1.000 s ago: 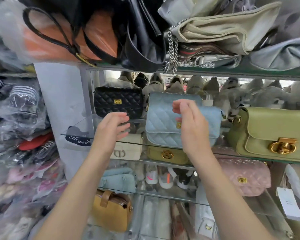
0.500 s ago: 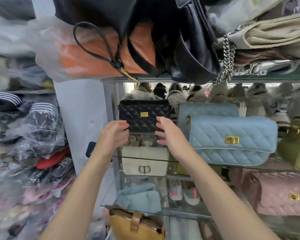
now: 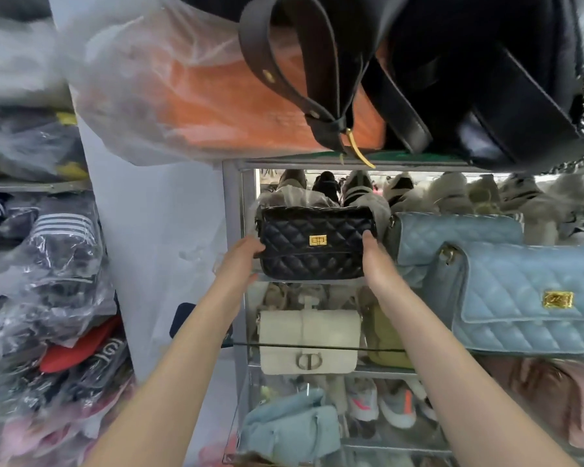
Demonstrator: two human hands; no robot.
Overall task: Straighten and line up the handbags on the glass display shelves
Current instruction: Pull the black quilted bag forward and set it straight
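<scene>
Clamping the black quilted handbag (image 3: 312, 261) from both ends: left hand (image 3: 241, 257) curled round its left end, right hand (image 3: 375, 256) round its right end, thumb on the front edge. Held upright, gold clasp (image 3: 317, 240) facing out, over the left end of the glass shelf (image 3: 317, 346); resting or lifted, cannot tell. Just right of that handbag, a blue quilted handbag (image 3: 452, 237); lower right of it and nearer, a second blue quilted handbag (image 3: 520, 318). Directly below it, a cream handbag (image 3: 309, 335); lower still, a soft light blue bag (image 3: 290, 429). Above it, an orange bag in clear plastic (image 3: 223, 106) and a black strapped bag (image 3: 469, 79). Well left of it, plastic-wrapped striped slippers (image 3: 58, 237).
</scene>
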